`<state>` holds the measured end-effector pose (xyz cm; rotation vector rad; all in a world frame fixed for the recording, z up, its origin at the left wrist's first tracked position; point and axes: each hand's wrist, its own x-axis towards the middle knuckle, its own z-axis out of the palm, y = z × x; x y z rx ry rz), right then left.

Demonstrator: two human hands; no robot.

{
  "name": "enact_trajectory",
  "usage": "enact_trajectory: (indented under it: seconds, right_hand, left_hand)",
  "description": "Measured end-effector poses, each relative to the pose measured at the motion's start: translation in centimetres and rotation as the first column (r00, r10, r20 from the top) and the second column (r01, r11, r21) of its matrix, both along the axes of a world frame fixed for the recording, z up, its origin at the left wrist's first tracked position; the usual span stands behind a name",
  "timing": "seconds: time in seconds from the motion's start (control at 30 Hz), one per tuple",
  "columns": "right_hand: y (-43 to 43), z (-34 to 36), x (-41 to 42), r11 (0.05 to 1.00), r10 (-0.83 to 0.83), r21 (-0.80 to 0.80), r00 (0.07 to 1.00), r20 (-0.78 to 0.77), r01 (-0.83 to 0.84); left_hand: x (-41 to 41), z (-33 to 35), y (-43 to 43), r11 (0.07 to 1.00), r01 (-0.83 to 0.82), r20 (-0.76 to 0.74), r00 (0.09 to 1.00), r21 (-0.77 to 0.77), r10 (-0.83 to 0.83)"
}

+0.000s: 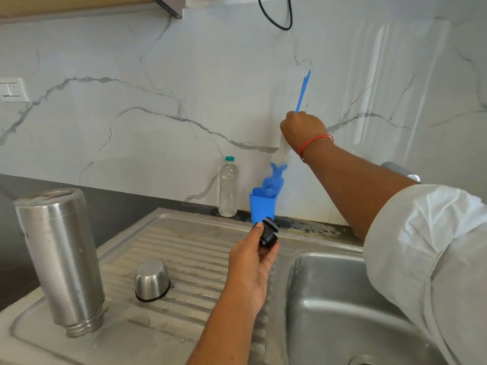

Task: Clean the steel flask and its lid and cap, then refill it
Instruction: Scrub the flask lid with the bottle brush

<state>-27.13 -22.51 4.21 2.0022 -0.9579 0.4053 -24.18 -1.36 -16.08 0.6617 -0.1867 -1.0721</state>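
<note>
Head view, nearest items first. A steel sink [329,306] fills the lower right, with a ribbed draining board [200,248] to its left. A white sleeve [427,246] covers the right upper arm over the basin.

The flask [62,262] stands upside down on the left of the draining board, mouth on the steel, open and uncapped. The steel cap [152,280] rests mouth down on the ribs just right of it, apart from the flask.

The left hand [250,270] is raised above the board's far edge. Its fingers [271,250] and thumb pinch the black lid [268,231], held in the air.

Behind the lid, a blue holder [262,209] stands on the dark surface [118,201] at the wall. A clear water bottle [228,187] with a teal top stands just left of it.

The right hand [303,127], a red thread [315,142] at its wrist, has its fingers curled tight round the handle of a blue brush [274,180]. The bristle end hangs in the mouth of the holder. A tap [400,171] shows partly behind the right forearm.

On the marble wall [184,75] sit a switch plate [13,89], far left, and a black cable [276,19], top.
</note>
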Motion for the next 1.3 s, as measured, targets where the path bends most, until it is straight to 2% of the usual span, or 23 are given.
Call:
enact_trajectory:
  seconds: [0.27, 0.43, 0.67, 0.83, 0.97, 1.13, 1.3]
  right_hand:
    - [2.1, 4.0, -1.8, 0.954, -0.135, -0.276, 0.989, -0.06, 0.113]
    - [4.9, 5.8, -4.4, 0.935, -0.198, -0.318, 0.974, -0.111, 0.154]
    - [13.4, 4.3, -10.9, 0.957, -0.158, -0.274, 0.96, -0.232, 0.091]
    - [19.8, 0.5, -17.0, 0.99, -0.135, -0.056, 0.98, -0.144, 0.128]
    - [21.6, -4.9, -21.9, 0.959, -0.196, 0.219, 0.98, 0.039, 0.183]
    - [21.9, -11.3, -27.1, 0.803, -0.359, 0.58, 0.888, 0.288, 0.136]
    - [21.5, -15.2, -29.6, 0.683, -0.411, 0.729, 0.802, 0.433, -0.044]
  left_hand:
    - [0.6, 0.1, 0.4, 1.0, 0.011, -0.047, 0.999, -0.025, -0.012]
    - [0.4, 0.4, 0.6, 0.998, 0.03, -0.064, 0.997, -0.053, -0.033]
    - [-0.5, 0.8, 1.0, 0.995, 0.063, -0.052, 0.996, -0.074, -0.066]
    - [-1.2, 0.4, 1.3, 0.997, 0.074, -0.006, 0.997, -0.032, -0.074]
    - [-2.3, -0.1, 1.0, 0.996, 0.084, 0.069, 0.994, 0.039, -0.086]
    - [-4.5, -0.2, 0.4, 0.99, 0.099, 0.09, 0.99, 0.1, -0.108]
    - [-7.1, 1.0, -1.1, 0.992, 0.047, 0.063, 0.997, 0.119, -0.054]
